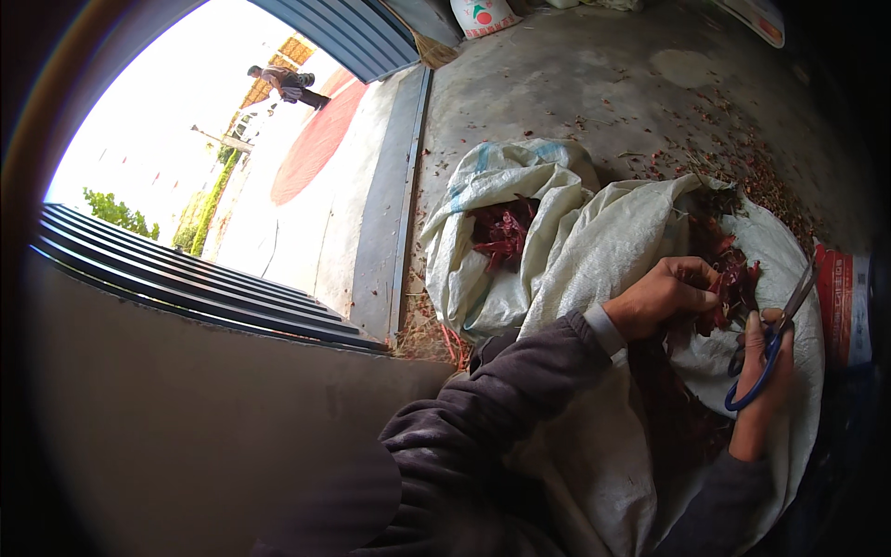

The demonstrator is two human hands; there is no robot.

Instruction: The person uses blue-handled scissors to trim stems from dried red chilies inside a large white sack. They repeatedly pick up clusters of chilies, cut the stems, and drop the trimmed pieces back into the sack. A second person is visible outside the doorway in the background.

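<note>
My left hand (665, 296) grips a bunch of dried red chili peppers (734, 282) between thumb and fingers. Close beside it, my right hand (762, 369) holds scissors (755, 397) with blue handles, their metal blades pointing up and away. The fingertips of that hand are near the lower end of the bunch. Both hands are above a large white woven sack (605, 237) spread across my lap, with more dark red chilies inside its opening. A second woven sack (445, 278), rolled open, stands to the left and contains dried red chilies (507, 233).
Chili stems and scraps (752, 157) litter the concrete floor (543, 83). A red printed bag (835, 306) lies at the right. At the doorway are a metal threshold (390, 202), a broom (435, 52) and a white printed sack (484, 17). A person (289, 83) stands outside.
</note>
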